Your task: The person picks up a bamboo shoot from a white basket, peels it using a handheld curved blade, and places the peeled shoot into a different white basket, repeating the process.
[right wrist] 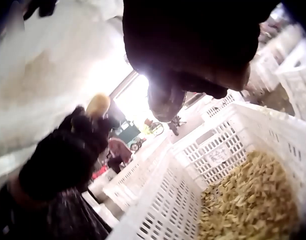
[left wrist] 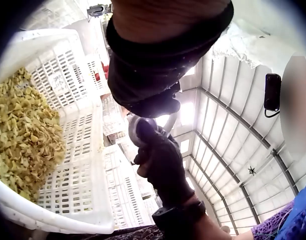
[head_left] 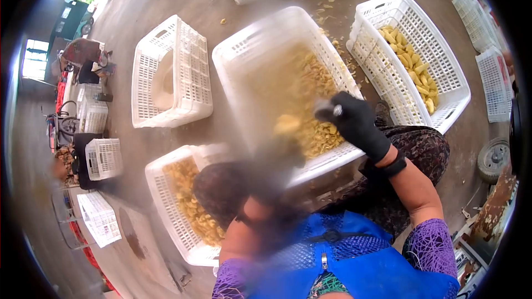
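Both hands wear black gloves, above a large white crate (head_left: 233, 58) holding yellowish peelings (head_left: 318, 77). My right hand (head_left: 360, 124) grips a small rounded metal tool (right wrist: 165, 102), shiny at its end; its kind is partly hidden by the fingers. In the head view my left hand (head_left: 277, 155) is badly blurred. The right wrist view shows the left hand (right wrist: 63, 155) pinching a pale yellow, rounded peeled piece (right wrist: 98, 105) at its fingertips. That piece and the tool are apart, a short distance from each other.
On the right stands a white crate (head_left: 366, 39) with long yellow peeled pieces (head_left: 410, 66). Another crate (head_left: 166, 227) at lower left holds yellow pieces. A third crate (head_left: 194, 77), with a pale rounded thing inside, stands left. Another person (head_left: 83, 58) sits farther off.
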A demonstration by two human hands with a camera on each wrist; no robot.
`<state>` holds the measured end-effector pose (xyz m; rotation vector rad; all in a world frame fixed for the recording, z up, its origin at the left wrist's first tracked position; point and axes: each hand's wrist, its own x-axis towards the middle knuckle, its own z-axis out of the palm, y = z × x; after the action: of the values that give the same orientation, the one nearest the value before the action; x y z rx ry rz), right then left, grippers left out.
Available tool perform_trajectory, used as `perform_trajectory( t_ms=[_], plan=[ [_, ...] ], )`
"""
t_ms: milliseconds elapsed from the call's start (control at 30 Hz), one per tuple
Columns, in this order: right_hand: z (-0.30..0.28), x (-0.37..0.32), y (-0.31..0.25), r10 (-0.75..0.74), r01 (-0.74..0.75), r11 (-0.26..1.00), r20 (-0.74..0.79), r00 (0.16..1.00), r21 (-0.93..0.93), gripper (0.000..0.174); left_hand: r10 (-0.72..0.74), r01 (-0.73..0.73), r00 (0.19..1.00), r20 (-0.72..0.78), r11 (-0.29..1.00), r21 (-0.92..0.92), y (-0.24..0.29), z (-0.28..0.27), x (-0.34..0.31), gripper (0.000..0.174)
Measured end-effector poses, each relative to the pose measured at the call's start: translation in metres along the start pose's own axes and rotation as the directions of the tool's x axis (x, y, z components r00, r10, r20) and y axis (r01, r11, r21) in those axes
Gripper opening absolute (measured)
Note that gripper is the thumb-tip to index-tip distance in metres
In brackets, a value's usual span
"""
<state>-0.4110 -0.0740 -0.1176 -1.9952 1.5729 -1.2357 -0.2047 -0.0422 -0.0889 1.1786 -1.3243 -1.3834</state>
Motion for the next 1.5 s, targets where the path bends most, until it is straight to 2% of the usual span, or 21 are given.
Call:
perform_trajectory(
  t_ms=[33, 100, 133, 167, 200, 233, 300, 533, 600, 633, 700, 733, 800, 833, 867, 933, 1067, 1133, 1367, 1433, 1500],
  plan=[
    [0.000, -0.004, -0.004, -0.067, 0.081, 0.985, 0.095, 0.993, -0.152, 0.015, 0.000, 0.000, 1.000, 0.007, 1.000, 0.006, -0.002, -0.002, 0.000, 0.027],
    [0.000, -0.008, -0.009, -0.114, 0.169, 0.940, 0.193, 0.975, -0.297, 0.015, -0.302, 0.287, 0.949, 0.089, 0.713, -0.640, -0.009, -0.006, -0.002, 0.026],
    [0.000, -0.008, -0.011, -0.153, 0.221, 0.916, 0.217, 0.964, -0.334, 0.014, -0.300, 0.287, 0.949, 0.092, 0.714, -0.639, -0.012, -0.007, -0.004, 0.026],
    [0.000, -0.009, -0.012, -0.190, 0.272, 0.888, 0.244, 0.951, -0.370, 0.014, -0.148, 0.154, 0.988, 0.041, 0.949, -0.275, -0.014, -0.009, -0.005, 0.025],
    [0.001, -0.009, -0.011, -0.190, 0.272, 0.888, 0.243, 0.951, -0.371, 0.014, 0.016, -0.024, 0.998, 0.057, 0.990, 0.138, -0.016, -0.009, -0.006, 0.024],
    [0.003, -0.011, -0.010, -0.216, 0.287, 0.897, 0.232, 0.948, -0.336, 0.014, 0.016, -0.024, 0.998, 0.058, 0.990, 0.137, -0.021, -0.008, -0.005, 0.024],
    [0.003, -0.012, -0.008, -0.241, 0.301, 0.905, 0.220, 0.945, -0.300, 0.014, 0.392, -0.362, 0.917, 0.067, 0.752, 0.551, -0.028, -0.001, -0.001, 0.007],
    [0.002, -0.013, 0.001, -0.231, 0.284, 0.921, 0.213, 0.950, -0.269, 0.010, 0.397, -0.424, 0.895, 0.202, 0.617, 0.663, -0.013, -0.001, 0.001, 0.007],
    [0.007, -0.014, 0.019, -0.047, 0.153, 0.904, 0.263, 0.964, -0.400, 0.008, 0.078, -0.173, 0.965, 0.252, 0.907, 0.384, 0.009, -0.004, 0.002, 0.018],
    [0.008, -0.012, 0.033, -0.039, 0.131, 0.914, 0.240, 0.970, -0.384, 0.008, 0.088, -0.183, 0.964, 0.253, 0.905, 0.384, 0.008, -0.008, 0.002, 0.018],
    [0.011, -0.011, 0.039, -0.024, 0.103, 0.924, 0.212, 0.977, -0.368, 0.010, 0.418, -0.542, 0.834, 0.360, 0.493, 0.681, 0.006, -0.017, 0.001, 0.019],
    [0.012, -0.010, 0.035, -0.014, 0.065, 0.950, 0.166, 0.986, -0.306, 0.013, 0.420, -0.526, 0.842, 0.338, 0.501, 0.687, 0.005, -0.017, 0.004, 0.019],
    [0.012, -0.006, 0.024, -0.008, 0.041, 0.972, 0.141, 0.990, -0.230, 0.017, 0.290, -0.369, 0.925, 0.244, 0.839, 0.400, 0.012, -0.012, 0.011, 0.019],
    [0.009, -0.004, 0.018, -0.040, 0.067, 0.974, 0.128, 0.991, -0.216, 0.020, -0.174, 0.192, 0.980, 0.092, 0.954, -0.231, 0.022, -0.003, 0.005, 0.014],
    [0.004, -0.003, 0.013, -0.068, 0.091, 0.974, 0.116, 0.991, -0.206, 0.024, -0.175, 0.194, 0.980, 0.099, 0.953, -0.234, 0.021, -0.001, 0.005, 0.014],
    [-0.004, -0.005, -0.004, -0.082, 0.110, 0.970, 0.134, 0.988, -0.219, 0.022, 0.036, -0.042, 0.999, 0.037, 0.982, 0.186, 0.016, 0.002, 0.005, 0.018],
    [-0.010, -0.006, -0.026, -0.147, 0.214, 0.941, 0.255, 0.956, -0.261, 0.018, 0.070, -0.046, 0.996, -0.054, 0.930, 0.364, 0.006, -0.001, 0.003, 0.017],
    [-0.006, -0.011, -0.022, -0.120, 0.178, 0.955, 0.239, 0.964, -0.236, 0.017, 0.317, -0.275, 0.948, 0.022, 0.781, 0.561, 0.013, 0.006, 0.003, 0.020],
    [-0.002, -0.017, -0.007, -0.104, 0.177, 0.943, 0.255, 0.961, -0.283, 0.016, 0.480, -0.387, 0.877, 0.032, 0.664, 0.640, 0.007, 0.009, 0.007, 0.016],
    [0.002, -0.016, 0.011, -0.093, 0.175, 0.938, 0.270, 0.958, -0.299, 0.015, 0.449, -0.430, 0.888, 0.094, 0.742, 0.514, 0.018, 0.008, 0.001, 0.044],
    [0.003, -0.015, 0.031, 0.024, 0.064, 0.929, 0.232, 0.973, -0.364, 0.011, 0.499, -0.420, 0.865, 0.055, 0.659, 0.624, 0.018, 0.000, -0.006, 0.044]
  ],
)
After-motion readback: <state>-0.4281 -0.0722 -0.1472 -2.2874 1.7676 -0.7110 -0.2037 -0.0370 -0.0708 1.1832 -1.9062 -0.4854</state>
